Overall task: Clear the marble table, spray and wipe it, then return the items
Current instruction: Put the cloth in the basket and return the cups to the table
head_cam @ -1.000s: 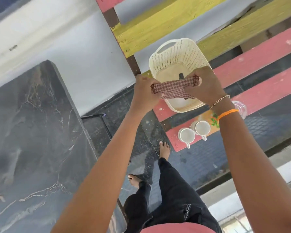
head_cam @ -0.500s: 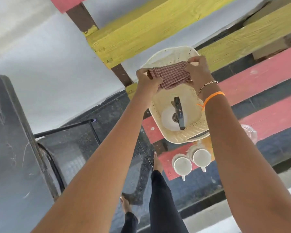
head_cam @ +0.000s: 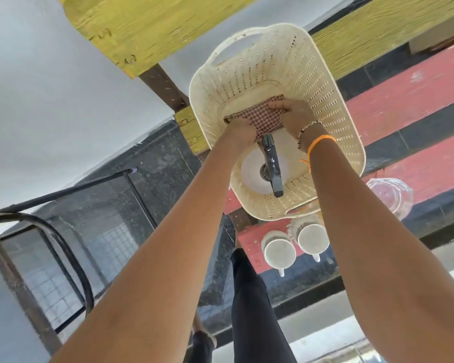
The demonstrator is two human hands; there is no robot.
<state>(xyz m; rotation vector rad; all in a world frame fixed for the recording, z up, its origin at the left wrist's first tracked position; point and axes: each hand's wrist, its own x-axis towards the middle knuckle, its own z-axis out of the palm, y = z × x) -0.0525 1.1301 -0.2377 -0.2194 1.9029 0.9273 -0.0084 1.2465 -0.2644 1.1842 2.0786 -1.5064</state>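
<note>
Head view: a bench of red slats (head_cam: pixel 409 111) and yellow slats (head_cam: pixel 142 27) fills the upper frame, dark stone floor (head_cam: pixel 157 163) beneath, a black metal frame (head_cam: pixel 63 247) at eight o'clock. One cream basket (head_cam: pixel 333 119) sits on the bench; both hands are inside it, left hand (head_cam: pixel 240 133) and right hand (head_cam: pixel 296 116) each clamped on one checked cloth (head_cam: pixel 257 119), folded at the basket's centre. One spray bottle (head_cam: pixel 271 166) lies at the cloth's six o'clock. Two white cups (head_cam: pixel 296 244) stand below the basket, one clear glass bowl (head_cam: pixel 389 197) at four o'clock.
</note>
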